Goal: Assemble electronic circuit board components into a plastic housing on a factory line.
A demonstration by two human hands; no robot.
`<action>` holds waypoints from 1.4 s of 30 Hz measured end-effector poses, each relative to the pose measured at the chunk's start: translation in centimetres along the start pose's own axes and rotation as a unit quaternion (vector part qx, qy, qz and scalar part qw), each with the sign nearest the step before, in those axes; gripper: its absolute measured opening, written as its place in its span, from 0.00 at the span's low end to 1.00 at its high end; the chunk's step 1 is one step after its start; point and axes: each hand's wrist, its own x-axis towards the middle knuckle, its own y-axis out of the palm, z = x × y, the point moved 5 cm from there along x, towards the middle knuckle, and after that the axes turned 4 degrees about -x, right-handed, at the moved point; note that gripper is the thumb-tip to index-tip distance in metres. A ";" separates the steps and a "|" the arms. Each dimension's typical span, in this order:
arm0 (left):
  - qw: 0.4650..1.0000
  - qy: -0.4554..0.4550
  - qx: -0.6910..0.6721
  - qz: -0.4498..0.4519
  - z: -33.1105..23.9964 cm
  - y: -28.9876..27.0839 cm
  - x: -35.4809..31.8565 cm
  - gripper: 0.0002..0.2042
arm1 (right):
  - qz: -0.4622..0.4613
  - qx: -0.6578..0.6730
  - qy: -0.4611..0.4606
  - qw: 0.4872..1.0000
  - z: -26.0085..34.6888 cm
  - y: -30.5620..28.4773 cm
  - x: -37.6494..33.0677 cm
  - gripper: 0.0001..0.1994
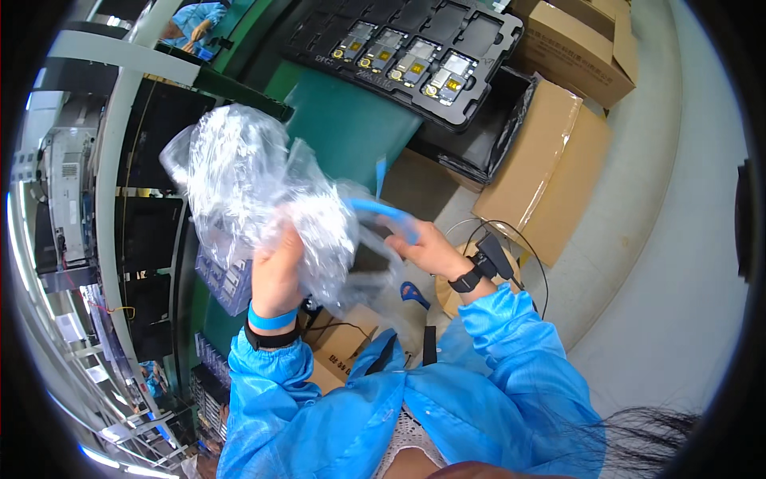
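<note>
A crumpled bundle of transparent plastic bags (239, 160) is raised over the green bench, smeared in places by motion. My left hand (278, 271) is closed around its lower part, and the film hides some of the fingers. To the right of the bundle my right hand (431, 251) is closed on a blue strip (379, 209), which reaches toward the plastic. Its fingertips are blurred, and I cannot tell whether the strip is joined to the bags. A blue band and a black band circle my left wrist. The right wrist has a black strap with a small black device.
A black tray (319, 62) with several circuit boards rests on the green bench (343, 120). Cardboard boxes (550, 160) and a black-lined bin (499, 120) stand at the right. Grey-blue slotted racks (223, 279) are left of my left hand. A cable loops near my right wrist.
</note>
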 end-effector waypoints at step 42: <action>0.830 0.075 0.513 0.207 11.1 -0.3 -1.2 0.30 | -0.258 0.441 0.111 0.852 -16.5 -14.8 -3.3 0.13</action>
